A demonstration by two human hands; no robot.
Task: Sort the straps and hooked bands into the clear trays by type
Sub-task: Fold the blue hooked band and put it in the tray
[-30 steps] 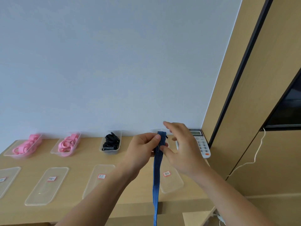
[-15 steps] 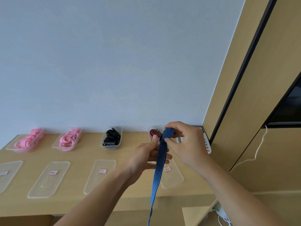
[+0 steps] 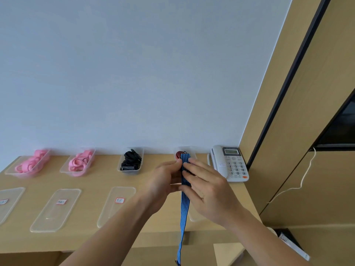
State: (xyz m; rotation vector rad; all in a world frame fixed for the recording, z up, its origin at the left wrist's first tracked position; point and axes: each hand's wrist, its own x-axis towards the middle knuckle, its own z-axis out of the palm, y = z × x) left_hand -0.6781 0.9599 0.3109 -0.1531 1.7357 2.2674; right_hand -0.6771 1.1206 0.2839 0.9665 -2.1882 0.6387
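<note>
The blue striped strap (image 3: 184,204) is held upright in the air just to the left of the telephone (image 3: 229,164), which stands on the worktop (image 3: 92,181) against the wall. The strap's upper end is folded over and is seen in front of the clear tray (image 3: 193,150) next to the telephone. Its free end hangs down past the front edge of the worktop.

The left hand (image 3: 163,181) is closed on the upper part of the strap, with the fingers curled and the thumb laid against the strap's edge. The fingers of the right hand (image 3: 209,191) are nearly straight and are pressed across the front of the strap from the telephone side. No other item is held by either hand.

In the tray next to the telephone, a red coil (image 3: 178,155) is partly visible; it appears to be a rolled band. Further left of the telephone, along the wall, a tray of black straps (image 3: 130,162) is placed, followed by two trays of pink bands (image 3: 79,162) (image 3: 28,164).

Nearer the front edge and to the left of the telephone, three labelled clear lids (image 3: 117,204) (image 3: 55,210) (image 3: 9,200) are laid flat. A fourth (image 3: 194,217) is largely hidden behind the right hand.

A white cable (image 3: 305,173) is routed down the wooden panel to the right of the telephone.
</note>
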